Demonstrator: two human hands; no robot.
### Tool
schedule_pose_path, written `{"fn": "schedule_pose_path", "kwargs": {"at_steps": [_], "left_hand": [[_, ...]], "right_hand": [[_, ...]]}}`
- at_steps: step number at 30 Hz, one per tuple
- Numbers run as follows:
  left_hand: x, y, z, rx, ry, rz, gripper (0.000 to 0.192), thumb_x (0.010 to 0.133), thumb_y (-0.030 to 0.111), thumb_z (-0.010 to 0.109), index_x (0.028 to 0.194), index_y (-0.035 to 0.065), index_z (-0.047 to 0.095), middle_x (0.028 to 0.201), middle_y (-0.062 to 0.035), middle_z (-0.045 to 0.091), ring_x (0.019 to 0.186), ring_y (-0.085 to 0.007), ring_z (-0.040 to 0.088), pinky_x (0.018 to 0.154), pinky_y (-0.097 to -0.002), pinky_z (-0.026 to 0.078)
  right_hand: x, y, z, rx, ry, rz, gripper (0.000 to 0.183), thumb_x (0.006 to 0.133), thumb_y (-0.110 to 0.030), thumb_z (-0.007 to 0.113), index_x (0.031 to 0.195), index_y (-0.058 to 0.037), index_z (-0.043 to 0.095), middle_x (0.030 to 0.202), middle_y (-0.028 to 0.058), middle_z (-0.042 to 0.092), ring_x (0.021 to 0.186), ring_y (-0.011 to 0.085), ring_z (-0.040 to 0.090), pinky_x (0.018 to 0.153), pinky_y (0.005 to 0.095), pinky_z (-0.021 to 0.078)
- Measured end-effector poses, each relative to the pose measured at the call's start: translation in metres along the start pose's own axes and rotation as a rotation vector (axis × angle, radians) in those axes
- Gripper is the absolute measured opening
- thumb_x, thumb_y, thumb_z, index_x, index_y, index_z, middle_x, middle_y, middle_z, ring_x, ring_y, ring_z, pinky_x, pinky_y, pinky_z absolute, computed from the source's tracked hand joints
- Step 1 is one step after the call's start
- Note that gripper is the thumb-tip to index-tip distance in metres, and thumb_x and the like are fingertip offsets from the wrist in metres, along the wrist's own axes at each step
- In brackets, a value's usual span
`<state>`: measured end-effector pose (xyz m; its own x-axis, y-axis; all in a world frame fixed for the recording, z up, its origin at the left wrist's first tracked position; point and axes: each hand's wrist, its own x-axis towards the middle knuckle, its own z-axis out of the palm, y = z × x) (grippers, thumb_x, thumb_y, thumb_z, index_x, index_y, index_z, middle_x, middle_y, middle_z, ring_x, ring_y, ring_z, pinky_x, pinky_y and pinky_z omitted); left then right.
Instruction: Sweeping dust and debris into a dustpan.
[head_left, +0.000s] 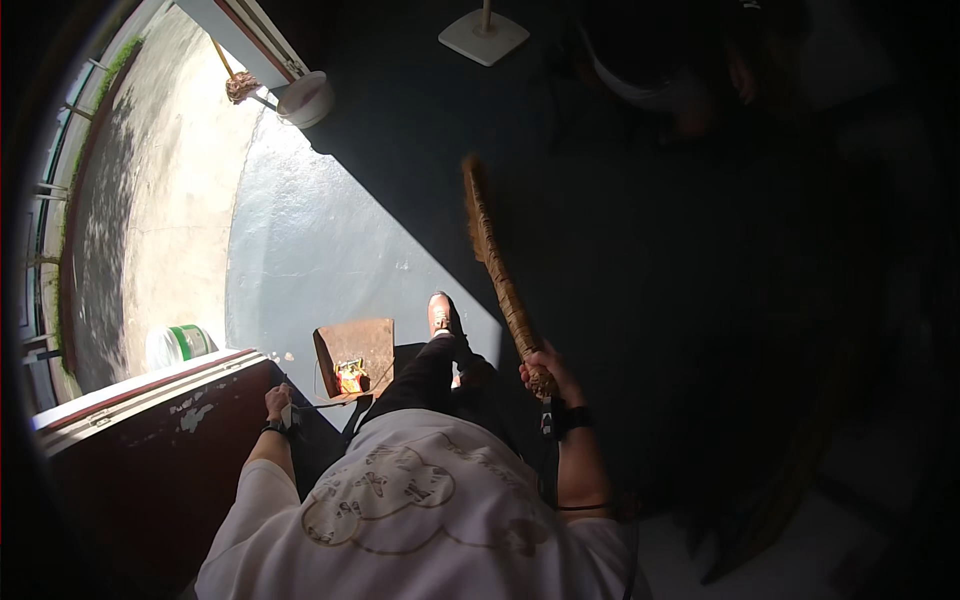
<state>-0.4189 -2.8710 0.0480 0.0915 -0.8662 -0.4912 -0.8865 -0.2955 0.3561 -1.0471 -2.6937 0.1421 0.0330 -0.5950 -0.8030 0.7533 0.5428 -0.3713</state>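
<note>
My right hand (551, 367) grips the thick bound end of a straw hand broom (506, 292). The broom points away from me over the dark floor, its bristly edge (474, 206) facing left. Low on the left, my left hand (278, 403) is closed beside the door, with a thin rod running from it towards a rusty metal dustpan (360, 341); its grip is partly hidden. In the dustpan lies a crumpled red and yellow wrapper (350, 377). The pan rests on the sunlit grey floor (337, 247), left of my brown shoe (440, 313).
A dark red door (165, 427) stands at my left. Outside are a white and green container (180, 343) and a mop head (241, 87). A pale bucket (306, 99) stands by the far door edge. A white stand base (484, 36) is ahead; a person (694, 90) is dimly visible at upper right.
</note>
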Motion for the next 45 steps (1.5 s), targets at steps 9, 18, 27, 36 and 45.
{"fn": "schedule_pose_path", "kwargs": {"at_steps": [9, 18, 27, 36, 45], "left_hand": [[-0.049, 0.001, -0.011, -0.308, -0.053, -0.286, 0.034, 0.086, 0.03, 0.051, 0.068, 0.0041, 0.061, 0.054, -0.002, 0.053, 0.042, -0.0099, 0.046, 0.038, -0.0251, 0.035], [-0.028, 0.014, 0.018, -0.42, -0.036, -0.34, 0.032, 0.086, 0.028, 0.046, 0.071, 0.0037, 0.063, 0.052, -0.0028, 0.053, 0.043, -0.0098, 0.048, 0.041, -0.0255, 0.037], [-0.041, 0.057, 0.034, -0.42, 0.016, -0.449, 0.031, 0.082, 0.028, 0.047, 0.075, 0.0041, 0.065, 0.054, -0.0041, 0.055, 0.049, -0.0114, 0.051, 0.046, -0.0276, 0.041], [-0.122, 0.075, 0.071, -0.574, 0.202, -0.669, 0.031, 0.083, 0.028, 0.049, 0.074, 0.0036, 0.065, 0.051, -0.0021, 0.05, 0.047, -0.0097, 0.046, 0.044, -0.0276, 0.036], [-0.213, 0.098, 0.121, -0.767, 0.371, -0.851, 0.03, 0.086, 0.025, 0.048, 0.071, 0.0026, 0.061, 0.048, 0.0024, 0.042, 0.043, -0.0065, 0.037, 0.04, -0.0253, 0.029]], "right_hand": [[0.08, -0.073, 0.027, -0.228, 0.292, -0.012, 0.066, 0.067, 0.0, 0.054, 0.123, -0.0076, 0.021, 0.073, 0.0113, 0.05, 0.048, 0.0189, 0.056, 0.04, 0.032, 0.0495], [0.068, 0.004, 0.065, -0.555, 0.035, 0.242, 0.08, 0.065, -0.002, 0.058, 0.132, -0.0076, 0.015, 0.069, 0.0101, 0.052, 0.053, 0.0179, 0.057, 0.045, 0.0322, 0.0503], [0.101, -0.159, 0.099, -0.524, -0.083, 0.123, 0.072, 0.069, 0.002, 0.054, 0.133, -0.0069, 0.023, 0.069, 0.0099, 0.053, 0.05, 0.0167, 0.056, 0.045, 0.0295, 0.0507], [0.195, -0.167, 0.151, -1.01, -0.024, 0.29, 0.071, 0.068, 0.0, 0.055, 0.125, -0.0067, 0.014, 0.073, 0.0127, 0.053, 0.05, 0.0204, 0.058, 0.044, 0.0328, 0.0503], [0.153, -0.222, 0.168, -1.129, -0.298, 0.462, 0.068, 0.063, 0.004, 0.056, 0.126, -0.0054, 0.031, 0.066, 0.0081, 0.051, 0.046, 0.0165, 0.054, 0.043, 0.0293, 0.0484]]}}
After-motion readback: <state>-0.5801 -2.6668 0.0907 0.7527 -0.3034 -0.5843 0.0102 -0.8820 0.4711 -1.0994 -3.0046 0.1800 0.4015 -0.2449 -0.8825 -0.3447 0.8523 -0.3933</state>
